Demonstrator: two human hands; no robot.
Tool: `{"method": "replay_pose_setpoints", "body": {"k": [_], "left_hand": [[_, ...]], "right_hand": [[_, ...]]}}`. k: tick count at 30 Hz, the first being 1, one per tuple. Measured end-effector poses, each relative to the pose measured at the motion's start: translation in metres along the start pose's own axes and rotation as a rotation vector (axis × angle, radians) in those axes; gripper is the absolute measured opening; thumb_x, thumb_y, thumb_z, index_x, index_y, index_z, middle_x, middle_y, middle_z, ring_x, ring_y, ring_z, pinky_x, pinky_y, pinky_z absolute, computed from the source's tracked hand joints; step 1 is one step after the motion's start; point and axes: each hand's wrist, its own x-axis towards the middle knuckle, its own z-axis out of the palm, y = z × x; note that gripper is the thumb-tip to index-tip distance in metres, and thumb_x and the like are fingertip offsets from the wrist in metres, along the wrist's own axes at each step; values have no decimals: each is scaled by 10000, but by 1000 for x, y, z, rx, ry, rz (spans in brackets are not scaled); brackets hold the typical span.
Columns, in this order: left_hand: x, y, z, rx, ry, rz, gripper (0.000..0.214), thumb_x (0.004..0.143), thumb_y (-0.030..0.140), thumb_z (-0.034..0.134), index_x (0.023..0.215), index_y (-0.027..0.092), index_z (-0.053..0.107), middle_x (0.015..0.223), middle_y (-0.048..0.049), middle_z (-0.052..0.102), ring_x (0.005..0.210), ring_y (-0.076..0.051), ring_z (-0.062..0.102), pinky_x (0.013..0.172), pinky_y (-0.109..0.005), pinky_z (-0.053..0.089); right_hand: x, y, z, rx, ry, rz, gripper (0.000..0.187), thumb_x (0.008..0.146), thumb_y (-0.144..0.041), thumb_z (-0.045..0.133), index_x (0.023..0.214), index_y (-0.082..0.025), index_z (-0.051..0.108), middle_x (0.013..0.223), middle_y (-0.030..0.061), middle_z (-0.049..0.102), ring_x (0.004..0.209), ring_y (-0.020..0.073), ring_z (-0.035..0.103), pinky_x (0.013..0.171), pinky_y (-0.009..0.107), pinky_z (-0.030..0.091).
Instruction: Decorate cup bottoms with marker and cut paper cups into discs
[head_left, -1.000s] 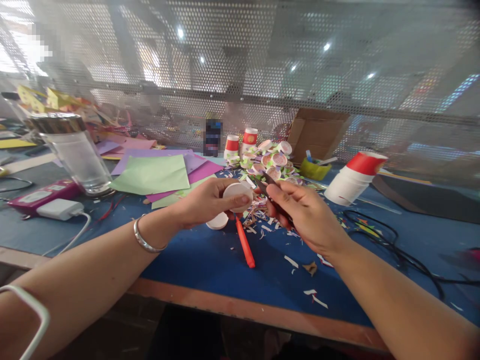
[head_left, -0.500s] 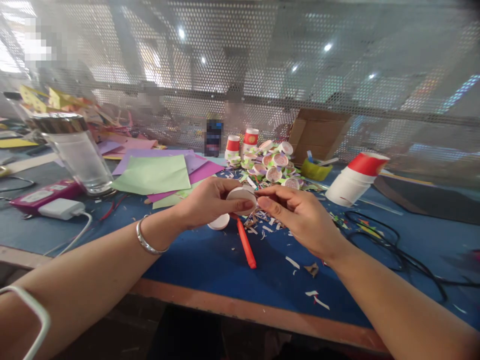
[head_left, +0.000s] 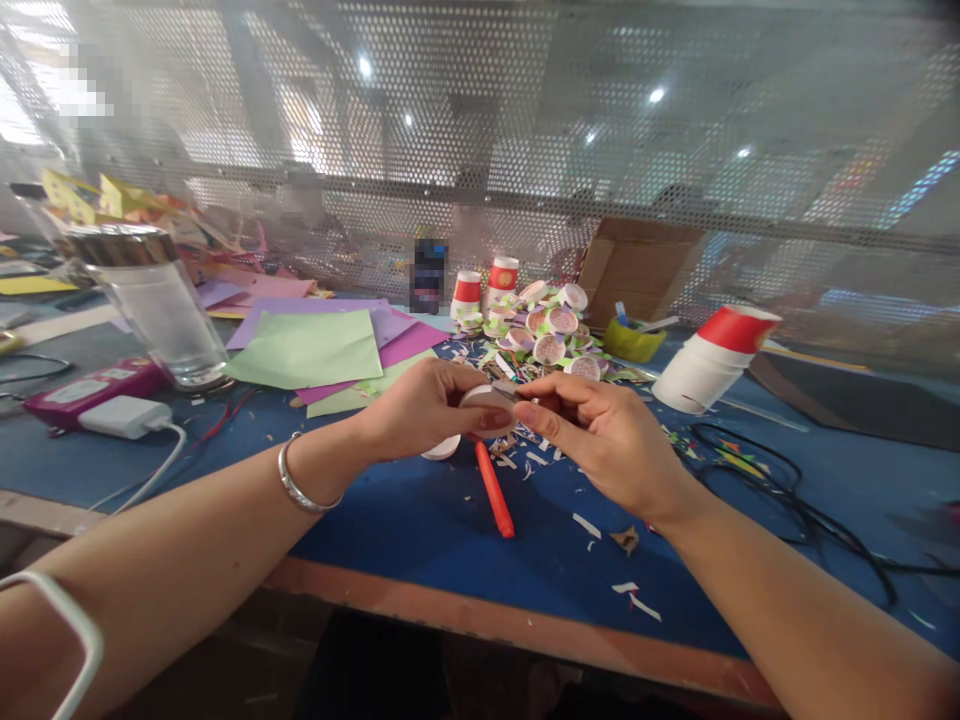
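My left hand [head_left: 420, 412] is closed on a cut-off paper cup bottom [head_left: 480, 398], a shallow white round piece, with the thumb across its near side. A thin grey blade [head_left: 505, 387] is pinched between the fingers of my right hand [head_left: 600, 428]; its tip lies at the cup bottom's upper rim. Below my left hand, partly covered by it, a second white cup bottom [head_left: 441, 449] rests on the blue table [head_left: 420, 540]. An orange-red marker [head_left: 495, 490] lies beneath both hands, pointing towards me.
Behind my hands is a pile of decorated cup bottoms [head_left: 549, 348]. Stacked paper cups [head_left: 701, 375] lean at the right, near black cables [head_left: 795, 500]. At left are coloured paper sheets [head_left: 307, 345], a glass bottle [head_left: 154, 310] and a purple power strip [head_left: 90, 385]. Paper scraps [head_left: 585, 524] litter the table.
The cup bottom in my left hand has tilted flatter, and the blade in my right hand now shows against its upper rim. Both hands stay almost in place.
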Motion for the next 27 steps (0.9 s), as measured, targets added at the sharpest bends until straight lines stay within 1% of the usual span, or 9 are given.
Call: {"method": "replay_pose_setpoints", "body": {"k": [5, 11, 14, 18, 22, 27], "left_hand": [[0, 1, 0, -33, -5, -13, 227, 819, 291, 743, 713, 103, 674, 652, 23, 528, 604, -67, 419, 527, -192, 313], [1, -2, -2, -7, -14, -11, 203, 807, 303, 754, 795, 101, 733, 671, 12, 572, 616, -77, 458, 533, -193, 342], [1, -2, -3, -9, -18, -27, 221, 807, 300, 758, 884, 93, 755, 704, -1, 607, 634, -78, 485, 539, -183, 367], [1, -2, -3, -14, -21, -49, 267, 799, 292, 765, 980, 96, 766, 726, -11, 639, 643, -86, 516, 538, -178, 390], [1, -1, -3, -1, -12, -54, 278, 793, 293, 769, 987, 94, 769, 718, -15, 652, 641, -89, 525, 532, -176, 390], [1, -2, -3, -20, -21, -38, 234, 790, 287, 771, 926, 96, 768, 718, -12, 671, 648, -84, 550, 557, -177, 412]], "right_hand": [[-2, 2, -2, -24, -4, 5, 308, 877, -481, 717, 991, -196, 735, 680, -18, 578, 565, 101, 435, 500, 256, 328], [-3, 3, -3, -52, 12, -8, 266, 886, -453, 714, 979, -205, 736, 685, -16, 583, 572, 106, 446, 507, 260, 338], [-4, 4, -3, -58, 13, -13, 243, 876, -428, 734, 982, -209, 734, 701, -18, 594, 581, 105, 448, 518, 258, 346], [-4, 4, -3, -57, 12, -26, 229, 875, -423, 738, 964, -211, 733, 673, -30, 557, 568, 102, 422, 503, 257, 326], [-3, 5, -3, -56, 12, -26, 255, 884, -447, 721, 968, -207, 731, 655, -32, 534, 558, 103, 410, 494, 257, 317], [-2, 4, -2, -46, 14, -46, 247, 874, -449, 734, 935, -210, 731, 677, -25, 569, 561, 102, 416, 488, 257, 314]]}}
